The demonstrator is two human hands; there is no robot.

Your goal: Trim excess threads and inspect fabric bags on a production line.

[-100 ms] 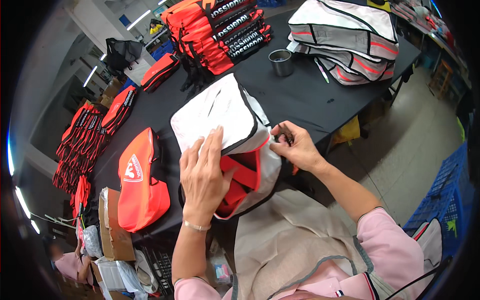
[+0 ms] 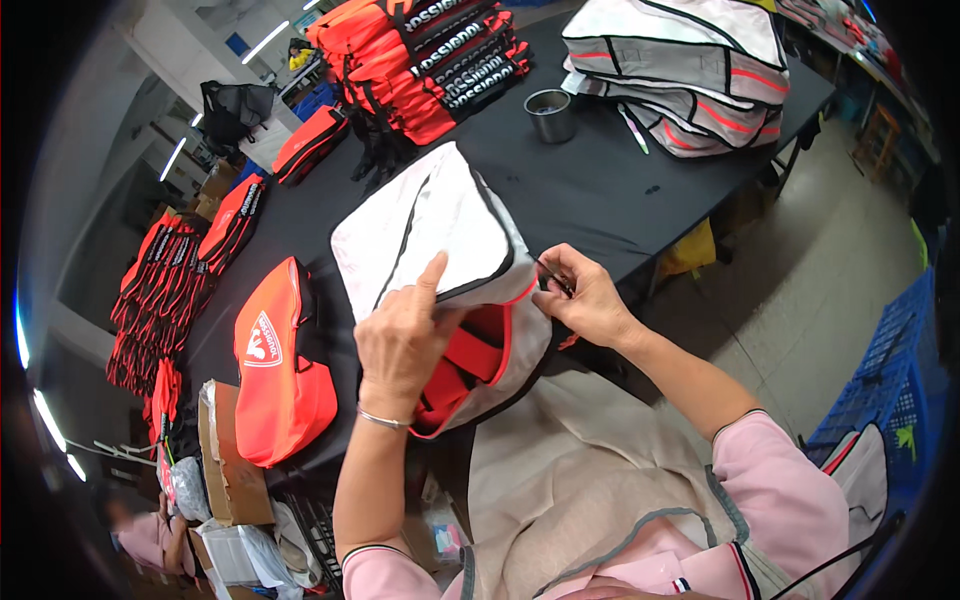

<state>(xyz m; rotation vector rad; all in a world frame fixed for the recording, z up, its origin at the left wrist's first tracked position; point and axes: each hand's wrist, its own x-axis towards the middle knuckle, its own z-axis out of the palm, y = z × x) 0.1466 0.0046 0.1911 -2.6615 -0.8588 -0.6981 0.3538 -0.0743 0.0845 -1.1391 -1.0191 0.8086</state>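
1. The white bag [image 2: 440, 225] is lying at the near edge of the black table [image 2: 600, 190], its zipped mouth turned toward the person, so both hands are reaching it without stretching.
2. The left hand [image 2: 400, 345] is pressing flat on the bag's flap, fingers loosely spread and index finger extended upward along the fabric; it is pinning the bag rather than gripping it, apparently to steady it.
3. The right hand [image 2: 585, 295] is pinching closed on a small dark zip pull [image 2: 550, 278] at the bag's right corner, where the black-trimmed edge is meeting the red lining [image 2: 470, 360].
4. The open mouth is exposing that red interior just below the left hand.
5. An orange bag [image 2: 280, 370] is lying well apart to the left; stacked orange bags [image 2: 420, 60], stacked white bags [image 2: 690, 70] and a metal cup [image 2: 550, 115] are sitting on the far side, keeping the near working edge free.
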